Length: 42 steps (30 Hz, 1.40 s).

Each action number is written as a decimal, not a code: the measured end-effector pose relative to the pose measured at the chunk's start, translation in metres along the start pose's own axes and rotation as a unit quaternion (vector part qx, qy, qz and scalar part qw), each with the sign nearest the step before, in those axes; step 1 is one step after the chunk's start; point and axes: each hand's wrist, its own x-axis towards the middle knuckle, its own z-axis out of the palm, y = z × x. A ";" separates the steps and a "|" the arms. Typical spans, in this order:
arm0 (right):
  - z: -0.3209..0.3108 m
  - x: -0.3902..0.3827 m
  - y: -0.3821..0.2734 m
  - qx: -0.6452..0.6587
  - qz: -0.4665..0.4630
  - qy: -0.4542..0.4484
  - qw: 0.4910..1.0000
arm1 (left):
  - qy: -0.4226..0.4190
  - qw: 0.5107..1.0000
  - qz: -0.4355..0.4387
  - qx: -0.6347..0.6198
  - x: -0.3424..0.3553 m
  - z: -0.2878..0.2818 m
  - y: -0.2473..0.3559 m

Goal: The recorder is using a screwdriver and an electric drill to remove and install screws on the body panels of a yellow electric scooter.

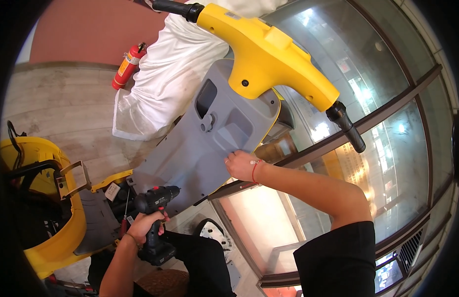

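My left hand (146, 225) is closed round the grip of a black cordless drill (157, 198), whose nose points right over the scooter's grey front panel (175, 148). My right hand (239, 163) has curled fingertips at that panel's right side, below a recessed pocket; what they hold, if anything, is hidden. Above the panel spans the yellow handlebar (269, 49) with black grips at both ends. Left of the drill, the open floorboard section (95, 222) shows a dark cavity, a white label and an upright screwdriver (124, 226) with a red handle.
A red fire extinguisher (125, 69) stands beside a draped white cloth (165, 69) at upper left. The scooter's yellow rear body (53, 245) is at left, with a metal bracket (73, 180). A framed glass wall (398, 148) runs along the right. Pale wood flooring (51, 109) surrounds the scooter.
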 end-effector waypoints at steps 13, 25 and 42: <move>-0.009 -0.011 -0.004 -0.021 0.005 -0.013 1.000 | 0.011 1.000 0.000 0.013 0.003 0.002 -0.002; -0.021 -0.017 -0.024 -0.006 0.110 0.042 0.993 | 0.022 1.000 -0.017 0.007 0.011 0.008 -0.007; 0.191 -0.082 -0.484 0.722 0.599 0.196 -0.285 | 0.140 0.985 0.045 0.094 0.002 0.001 -0.046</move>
